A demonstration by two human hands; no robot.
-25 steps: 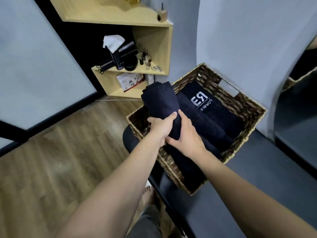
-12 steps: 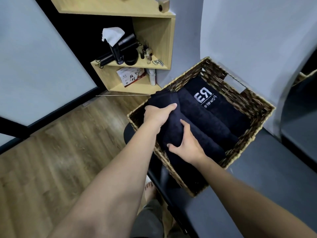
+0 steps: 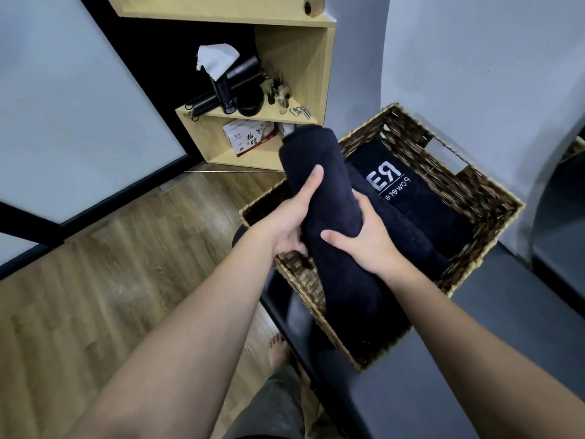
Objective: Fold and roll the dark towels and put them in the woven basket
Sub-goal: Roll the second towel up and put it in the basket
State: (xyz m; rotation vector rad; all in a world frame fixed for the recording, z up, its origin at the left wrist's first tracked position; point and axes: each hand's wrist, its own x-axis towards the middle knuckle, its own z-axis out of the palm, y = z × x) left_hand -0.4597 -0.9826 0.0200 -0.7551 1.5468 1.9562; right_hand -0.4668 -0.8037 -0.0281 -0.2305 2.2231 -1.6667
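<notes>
Both hands clasp one rolled dark towel (image 3: pixel 329 198) around its middle: the left hand (image 3: pixel 291 220) wraps it from the outer side with the thumb laid along the roll, and the right hand (image 3: pixel 364 239) curls over it from the inner side, thumb across the front. The roll tilts, its far end raised above the rim of the woven basket (image 3: pixel 474 198) and its near end dipping down inside the front corner (that lower end merges with the shadow, so whether it touches the bottom cannot be told). Just beyond the right hand, a second rolled towel (image 3: pixel 405 229) already lies flat in the basket, and past that a third with a white logo (image 3: pixel 384 179) lies against the far wall. So two rolls look finished and stowed, and the one in hand seems folded and rolled but not yet settled; what remains, by my reckoning, is to lay it level in the open slot on the left-hand side. No unfolded towels show in view, so whether more wait is unknown. The basket sits on a dark padded bench (image 3: pixel 474 343).
</notes>
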